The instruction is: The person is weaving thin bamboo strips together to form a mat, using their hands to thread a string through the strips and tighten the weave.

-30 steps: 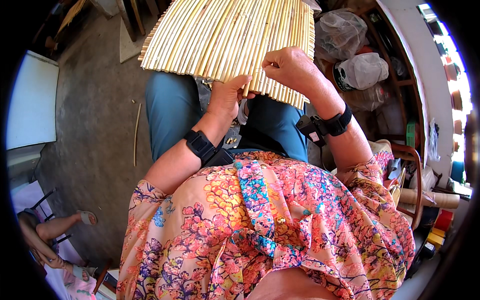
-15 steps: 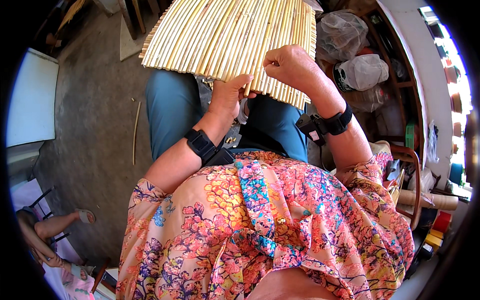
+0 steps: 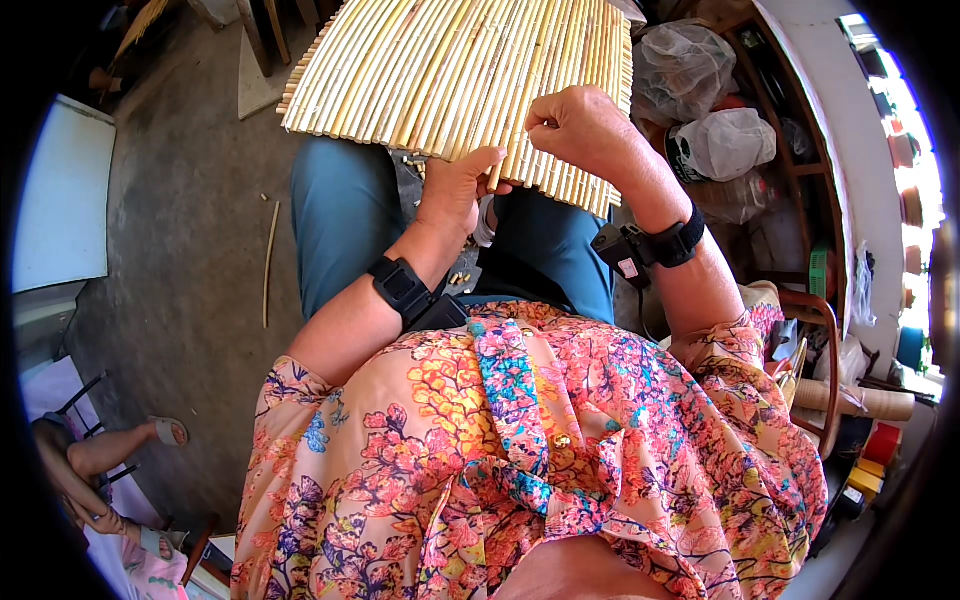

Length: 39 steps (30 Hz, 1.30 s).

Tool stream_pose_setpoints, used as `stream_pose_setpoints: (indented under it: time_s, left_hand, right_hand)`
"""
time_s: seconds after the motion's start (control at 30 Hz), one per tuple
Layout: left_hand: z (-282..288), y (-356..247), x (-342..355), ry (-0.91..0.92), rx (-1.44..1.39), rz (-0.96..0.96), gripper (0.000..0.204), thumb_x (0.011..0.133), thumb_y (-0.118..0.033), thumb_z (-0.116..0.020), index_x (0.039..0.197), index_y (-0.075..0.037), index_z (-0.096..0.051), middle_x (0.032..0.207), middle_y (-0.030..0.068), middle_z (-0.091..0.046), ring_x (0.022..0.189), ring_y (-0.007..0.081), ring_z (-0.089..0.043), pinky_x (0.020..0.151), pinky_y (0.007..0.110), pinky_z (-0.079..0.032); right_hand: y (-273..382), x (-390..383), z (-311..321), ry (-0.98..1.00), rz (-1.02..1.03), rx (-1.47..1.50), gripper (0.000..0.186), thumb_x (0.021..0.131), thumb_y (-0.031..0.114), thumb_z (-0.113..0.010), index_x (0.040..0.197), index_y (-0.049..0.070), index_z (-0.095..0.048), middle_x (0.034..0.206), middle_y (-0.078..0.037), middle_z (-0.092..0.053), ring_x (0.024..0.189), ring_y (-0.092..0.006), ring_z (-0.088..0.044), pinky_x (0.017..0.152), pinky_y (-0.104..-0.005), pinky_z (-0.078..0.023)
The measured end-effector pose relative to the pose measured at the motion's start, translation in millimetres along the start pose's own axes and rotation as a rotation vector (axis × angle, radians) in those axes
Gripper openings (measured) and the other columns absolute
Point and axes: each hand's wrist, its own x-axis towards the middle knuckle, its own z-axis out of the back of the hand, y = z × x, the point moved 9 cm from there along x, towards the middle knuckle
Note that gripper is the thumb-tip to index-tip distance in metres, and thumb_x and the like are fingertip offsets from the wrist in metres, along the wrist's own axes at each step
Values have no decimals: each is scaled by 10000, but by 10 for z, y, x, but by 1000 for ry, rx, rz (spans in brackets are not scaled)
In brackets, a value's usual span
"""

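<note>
A mat of pale yellow reed stalks [image 3: 430, 75], laid side by side and stitched together, spreads over my knees and beyond. My left hand [image 3: 458, 190] grips its near edge, thumb on top and fingers curled underneath, mostly hidden. One stalk's end sticks out past the edge at that thumb. Just above the mat's right part, my right hand [image 3: 580, 125] is closed, thumb and forefinger pressed together. Whatever is pinched there, perhaps something thin, is too small to make out. Both wrists wear black straps with small devices.
Short cut stalk bits [image 3: 462, 278] lie on the floor between my legs, and a long thin stalk [image 3: 271, 265] lies to the left. Plastic bags [image 3: 725, 140] fill a wooden shelf at right. Beside me is a wooden chair arm [image 3: 828, 350]. Another person's legs [image 3: 125, 450] show lower left.
My right hand has shifted very slightly up over the mat, still closed. The left hand keeps its hold on the edge, and the mat stays in place.
</note>
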Motion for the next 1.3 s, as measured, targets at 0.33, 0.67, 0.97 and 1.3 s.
stream_pose_setpoints:
  time_s: [0.33,0.67,0.97,1.3]
  left_hand:
    - [-2,-12,-10,-11,1,-7,299,749,-80,-648,1017,21,-564,849,98,-636,613,198,-637,487,272,-529]
    - [-23,-23,-3,15,4,-24,291,755,-86,-625,1015,27,-561,813,106,-640,589,203,-639,486,261,-526]
    - [-30,-29,-5,5,-4,-32,278,757,-79,-622,1007,29,-564,801,105,-641,582,197,-635,486,262,-523]
    - [-29,-25,-26,-26,-16,-59,308,743,-84,-635,1021,23,-555,817,104,-635,590,206,-635,478,274,-527]
  right_hand:
    - [-15,10,-3,-3,0,-16,123,712,128,-586,745,25,-644,604,-149,-583,553,-276,-600,537,-350,-465]
    - [-11,20,-4,15,-16,-17,125,709,127,-586,744,22,-643,604,-150,-583,553,-278,-597,539,-354,-465]
    - [-53,54,-35,27,-29,-24,131,689,116,-591,752,19,-653,618,-157,-591,555,-275,-600,542,-353,-468]
    - [18,154,-50,77,18,-99,129,658,114,-571,686,-4,-616,571,-184,-522,505,-311,-539,499,-376,-428]
